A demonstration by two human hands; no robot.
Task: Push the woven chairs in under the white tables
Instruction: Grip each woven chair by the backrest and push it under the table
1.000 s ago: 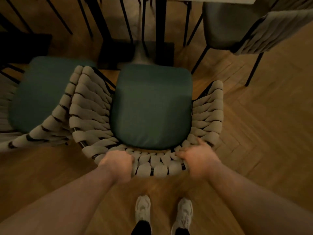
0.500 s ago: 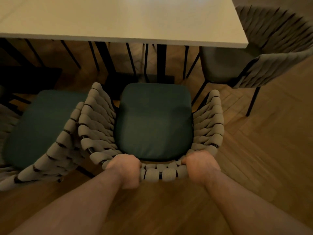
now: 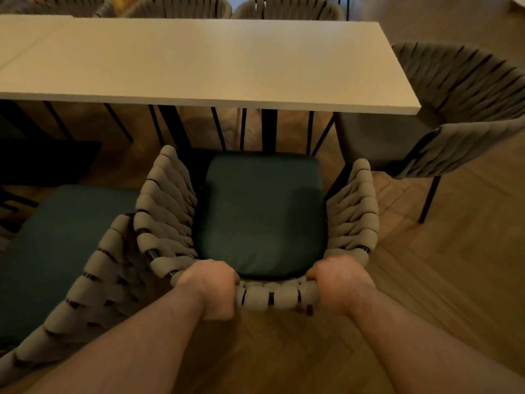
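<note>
woven chair (image 3: 170, 200) with the green seat cushion (image 3: 261, 214) stands just before the near edge of the white table (image 3: 199, 61). your left hand (image 3: 211, 288) and right hand (image 3: 339, 281) are both closed around its back rail. a second chair (image 3: 65, 268) stands touching its left side.

The person is wearing no gloves and no sleeves. The left hand (image 3: 211, 288) and right hand (image 3: 339, 282) are showing bare, and both long arms behind them have fine hairs.
</note>
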